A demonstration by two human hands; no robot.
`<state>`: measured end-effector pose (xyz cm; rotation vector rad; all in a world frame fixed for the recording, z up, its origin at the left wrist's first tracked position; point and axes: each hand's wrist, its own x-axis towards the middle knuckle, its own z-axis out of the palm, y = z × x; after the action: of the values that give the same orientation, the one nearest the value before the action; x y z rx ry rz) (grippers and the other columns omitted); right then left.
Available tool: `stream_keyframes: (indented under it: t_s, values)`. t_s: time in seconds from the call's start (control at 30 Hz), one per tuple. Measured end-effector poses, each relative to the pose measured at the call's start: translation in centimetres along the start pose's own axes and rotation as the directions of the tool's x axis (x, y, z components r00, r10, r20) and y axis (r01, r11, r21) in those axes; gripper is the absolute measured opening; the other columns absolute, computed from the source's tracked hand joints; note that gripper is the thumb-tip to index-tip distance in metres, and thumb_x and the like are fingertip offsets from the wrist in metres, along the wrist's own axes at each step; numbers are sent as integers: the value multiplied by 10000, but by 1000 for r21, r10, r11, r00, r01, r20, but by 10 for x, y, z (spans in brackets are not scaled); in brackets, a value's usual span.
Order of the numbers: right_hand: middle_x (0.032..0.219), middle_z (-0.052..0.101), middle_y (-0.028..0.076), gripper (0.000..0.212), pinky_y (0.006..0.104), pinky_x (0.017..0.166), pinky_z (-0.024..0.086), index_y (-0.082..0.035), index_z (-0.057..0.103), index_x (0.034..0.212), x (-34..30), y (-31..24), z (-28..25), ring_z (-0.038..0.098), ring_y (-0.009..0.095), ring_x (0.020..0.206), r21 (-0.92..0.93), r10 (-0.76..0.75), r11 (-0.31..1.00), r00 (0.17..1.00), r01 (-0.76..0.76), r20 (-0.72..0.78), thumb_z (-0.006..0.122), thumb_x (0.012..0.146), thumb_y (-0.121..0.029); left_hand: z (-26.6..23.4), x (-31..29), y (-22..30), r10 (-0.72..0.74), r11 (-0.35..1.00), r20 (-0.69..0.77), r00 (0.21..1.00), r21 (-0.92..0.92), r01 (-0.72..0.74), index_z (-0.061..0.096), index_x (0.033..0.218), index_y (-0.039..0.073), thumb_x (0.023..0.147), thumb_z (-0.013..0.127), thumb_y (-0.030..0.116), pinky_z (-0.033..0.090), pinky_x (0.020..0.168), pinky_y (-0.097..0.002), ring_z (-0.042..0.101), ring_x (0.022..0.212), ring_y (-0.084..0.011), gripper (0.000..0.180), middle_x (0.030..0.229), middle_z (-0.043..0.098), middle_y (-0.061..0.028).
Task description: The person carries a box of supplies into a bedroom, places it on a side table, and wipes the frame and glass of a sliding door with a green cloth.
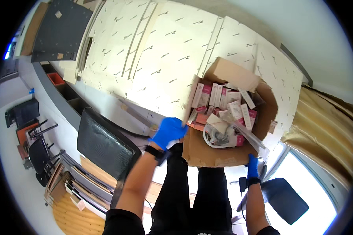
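Note:
A cardboard box (208, 154) with raised, torn flaps sits on the near edge of a cream-coloured covered table. Packed inside are several small white-and-pink cartons (235, 109), some orange-pink ones (201, 119) and a clear plastic bag (247, 135) with a white loop beside it. My left hand (168, 133), in a blue glove, grips the box's left side; its fingertips are partly hidden against the cardboard. At the near right corner, my right hand (253, 166), gloved in blue too, holds the box from the side and below, most fingers out of sight.
The table covering (164, 70) is printed and seamed. A black chair (106, 145) stands close by my left arm, and another dark chair (285, 199) is at the lower right. Gold curtains (321, 133) hang beside a bright window. Stacked boards (84, 178) lean at the lower left.

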<state>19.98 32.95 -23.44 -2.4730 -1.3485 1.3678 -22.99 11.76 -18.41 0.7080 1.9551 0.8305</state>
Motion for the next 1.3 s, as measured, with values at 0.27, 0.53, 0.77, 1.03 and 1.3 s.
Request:
stream_keyframes:
  t_s: [0.27, 0.53, 0.77, 1.03, 1.3]
  values:
    - [668, 598, 157, 452, 346, 409, 504, 79, 557, 934, 5, -5, -38, 600, 257, 485, -240, 9, 971, 993, 20, 120, 591, 757, -336, 108, -11, 55, 106, 853, -239, 965, 521, 35, 622, 620, 52, 733, 579, 388, 486, 594, -446, 608, 676, -352, 357, 625, 603, -165]
    - [680, 597, 146, 511, 315, 395, 484, 81, 552, 911, 10, -8, -58, 602, 235, 503, -245, 36, 969, 985, 6, 169, 609, 766, -406, 49, -9, 57, -219, 824, -36, 975, 528, 204, 632, 784, 7, 798, 470, 481, 473, 747, -425, 595, 812, -366, 501, 820, 618, -218]
    - [718, 607, 99, 660, 332, 512, 502, -162, 501, 1075, -43, 4, -66, 626, 217, 613, 142, 89, 976, 904, -162, 418, 489, 719, -718, 51, -15, 65, -402, 789, -32, 915, 496, 364, 628, 894, -12, 809, 421, 524, 447, 816, -424, 578, 914, -366, 580, 936, 610, -228]
    - [706, 617, 36, 267, 282, 557, 458, -71, 617, 844, -189, 25, 22, 602, 181, 644, -183, -63, 839, 425, 513, 903, 538, 860, -326, 13, -11, -1, -370, 767, -277, 886, 447, 460, 656, 890, 27, 750, 560, 506, 482, 735, -413, 608, 850, -356, 509, 891, 634, -198]
    - [704, 604, 71, 226, 391, 611, 476, -110, 590, 850, -247, -43, 93, 600, 274, 711, -23, -548, 285, 183, 958, 817, 574, 801, -330, -10, -27, -107, -363, 813, -517, 775, 231, 535, 561, 933, 25, 749, 593, 314, 467, 736, -433, 580, 889, -359, 344, 936, 611, -184]
